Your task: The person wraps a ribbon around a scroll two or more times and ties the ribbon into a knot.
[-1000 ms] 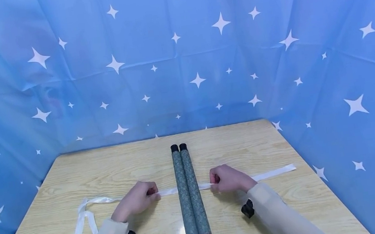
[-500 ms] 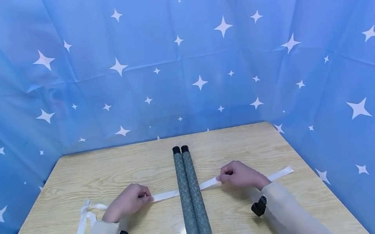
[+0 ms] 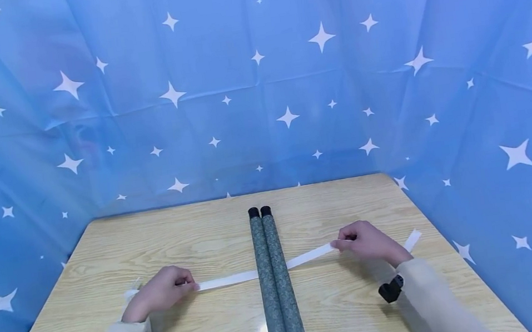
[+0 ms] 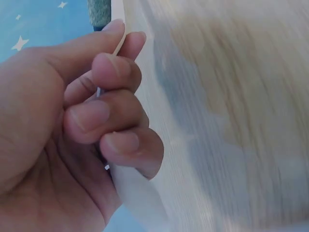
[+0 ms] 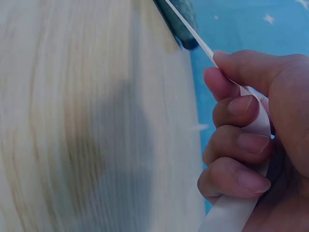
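Note:
A scroll [image 3: 272, 283], rolled from both sides into two green patterned rolls with black end knobs, lies lengthwise down the middle of the table. A white ribbon [image 3: 228, 280] runs crosswise beneath it; the stretch under the rolls is hidden. Left of the scroll, my left hand [image 3: 163, 289] pinches the ribbon between thumb and forefinger. My right hand [image 3: 369, 242] pinches it on the other side, holding that stretch slanted up off the table. In the right wrist view the ribbon [image 5: 229, 212] trails through the palm behind the curled fingers.
The wooden table [image 3: 194, 237] reaches back to a blue curtain [image 3: 215, 83] with white stars, which also hangs at both sides. A loose ribbon end [image 3: 412, 239] shows beyond my right wrist. Dark wrist devices [image 3: 391, 288] sit below both cuffs.
Both hands have moved outward from the scroll, left hand leftward and right hand rightward and up. More ribbon shows between them, and it looks straighter. The scroll stays in place.

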Demonstrator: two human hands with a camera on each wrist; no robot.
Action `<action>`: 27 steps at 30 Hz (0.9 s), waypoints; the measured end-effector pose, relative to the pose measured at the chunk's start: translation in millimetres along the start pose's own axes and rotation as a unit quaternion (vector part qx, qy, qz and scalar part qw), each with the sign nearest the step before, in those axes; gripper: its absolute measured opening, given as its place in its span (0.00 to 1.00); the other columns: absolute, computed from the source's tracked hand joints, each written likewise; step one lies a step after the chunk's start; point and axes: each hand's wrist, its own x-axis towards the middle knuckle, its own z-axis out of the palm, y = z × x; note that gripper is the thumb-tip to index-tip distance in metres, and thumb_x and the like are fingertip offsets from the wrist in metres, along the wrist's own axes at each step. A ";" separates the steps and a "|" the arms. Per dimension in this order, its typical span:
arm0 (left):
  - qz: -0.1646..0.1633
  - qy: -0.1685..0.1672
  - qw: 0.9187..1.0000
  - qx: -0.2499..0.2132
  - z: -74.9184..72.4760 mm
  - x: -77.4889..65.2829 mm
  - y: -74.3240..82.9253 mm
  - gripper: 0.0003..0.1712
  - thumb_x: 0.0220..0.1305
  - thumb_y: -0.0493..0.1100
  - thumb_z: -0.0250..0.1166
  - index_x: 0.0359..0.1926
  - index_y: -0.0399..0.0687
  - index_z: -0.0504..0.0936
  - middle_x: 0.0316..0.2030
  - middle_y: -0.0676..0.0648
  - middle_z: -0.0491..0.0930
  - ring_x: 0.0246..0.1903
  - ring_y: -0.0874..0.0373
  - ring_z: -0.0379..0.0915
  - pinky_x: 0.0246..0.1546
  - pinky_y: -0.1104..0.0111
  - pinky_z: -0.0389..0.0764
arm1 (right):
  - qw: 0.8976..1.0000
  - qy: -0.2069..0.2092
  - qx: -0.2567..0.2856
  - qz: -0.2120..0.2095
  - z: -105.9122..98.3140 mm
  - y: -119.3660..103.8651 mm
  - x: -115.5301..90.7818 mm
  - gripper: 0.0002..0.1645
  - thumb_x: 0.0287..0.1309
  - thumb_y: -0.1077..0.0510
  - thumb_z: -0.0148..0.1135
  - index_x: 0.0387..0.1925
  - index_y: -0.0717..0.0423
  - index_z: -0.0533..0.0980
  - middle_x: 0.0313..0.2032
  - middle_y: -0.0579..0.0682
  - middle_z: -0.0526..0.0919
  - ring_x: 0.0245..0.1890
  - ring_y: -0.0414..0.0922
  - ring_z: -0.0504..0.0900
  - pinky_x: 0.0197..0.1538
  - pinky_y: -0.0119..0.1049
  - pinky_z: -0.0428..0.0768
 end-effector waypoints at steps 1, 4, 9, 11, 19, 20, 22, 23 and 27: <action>-0.005 0.001 1.000 -0.004 -1.9 -1.7 -0.8 0.10 0.72 0.42 0.64 0.31 0.48 0.85 0.17 0.58 0.69 0.15 0.69 0.59 0.18 0.74 0.63 | 1.000 0.005 -0.003 0.002 -3.7 2.3 -1.7 0.24 0.69 0.42 0.64 0.26 0.57 0.80 0.17 0.41 0.66 0.18 0.37 0.60 0.28 0.33 0.65; -0.022 0.002 1.000 -0.013 -7.2 -6.7 -3.2 0.10 0.72 0.42 0.64 0.31 0.47 0.85 0.15 0.58 0.67 0.14 0.68 0.59 0.17 0.74 0.63 | 1.000 0.020 -0.010 0.011 -15.4 7.6 -7.4 0.26 0.69 0.41 0.64 0.27 0.59 0.79 0.18 0.42 0.66 0.18 0.37 0.60 0.29 0.33 0.64; -0.038 0.008 0.999 -0.028 -15.3 -15.3 -11.5 0.10 0.73 0.43 0.64 0.32 0.46 0.85 0.15 0.58 0.67 0.14 0.67 0.60 0.18 0.72 0.65 | 0.998 0.045 -0.029 0.023 -33.6 17.3 -18.4 0.27 0.69 0.39 0.63 0.26 0.58 0.78 0.18 0.42 0.66 0.18 0.37 0.60 0.28 0.34 0.65; -0.036 0.009 0.999 -0.028 -19.1 -18.8 -15.4 0.10 0.73 0.44 0.64 0.33 0.47 0.85 0.14 0.58 0.67 0.13 0.67 0.60 0.18 0.72 0.66 | 0.997 0.055 -0.035 0.027 -40.3 22.2 -23.5 0.27 0.68 0.39 0.64 0.26 0.58 0.77 0.18 0.42 0.65 0.18 0.37 0.60 0.27 0.34 0.64; -0.035 0.002 0.999 -0.032 -36.7 -34.6 -26.5 0.11 0.74 0.45 0.62 0.35 0.47 0.85 0.15 0.58 0.66 0.14 0.68 0.58 0.19 0.71 0.67 | 0.991 0.114 -0.060 0.031 -67.4 38.5 -43.1 0.23 0.69 0.41 0.64 0.26 0.54 0.79 0.17 0.41 0.64 0.17 0.37 0.59 0.25 0.34 0.62; -0.033 0.001 0.999 -0.032 -38.9 -36.4 -27.8 0.11 0.75 0.45 0.62 0.36 0.46 0.85 0.16 0.57 0.66 0.14 0.68 0.57 0.20 0.70 0.67 | 0.990 0.121 -0.062 0.031 -70.8 40.1 -45.1 0.22 0.69 0.42 0.64 0.27 0.54 0.79 0.18 0.41 0.64 0.17 0.37 0.59 0.25 0.34 0.62; -0.036 0.000 0.999 -0.035 -43.5 -40.2 -30.4 0.13 0.75 0.46 0.62 0.34 0.46 0.84 0.16 0.58 0.65 0.15 0.68 0.56 0.20 0.71 0.66 | 0.988 0.139 -0.067 0.030 -78.4 42.7 -49.0 0.21 0.70 0.43 0.63 0.27 0.54 0.79 0.17 0.41 0.65 0.17 0.37 0.60 0.25 0.34 0.62; -0.036 0.001 0.999 -0.034 -46.1 -42.2 -32.0 0.13 0.75 0.46 0.62 0.33 0.45 0.83 0.17 0.58 0.65 0.15 0.68 0.55 0.20 0.71 0.66 | 0.986 0.149 -0.071 0.030 -82.1 43.7 -51.1 0.21 0.70 0.44 0.63 0.28 0.55 0.80 0.18 0.41 0.66 0.18 0.37 0.61 0.26 0.34 0.62; -0.044 0.010 0.998 -0.031 -58.2 -51.1 -37.7 0.16 0.75 0.48 0.61 0.31 0.43 0.80 0.18 0.58 0.63 0.16 0.68 0.54 0.23 0.70 0.65 | 0.978 0.183 -0.077 0.058 -97.2 46.6 -60.9 0.22 0.71 0.42 0.62 0.29 0.55 0.81 0.18 0.43 0.68 0.19 0.39 0.63 0.27 0.34 0.62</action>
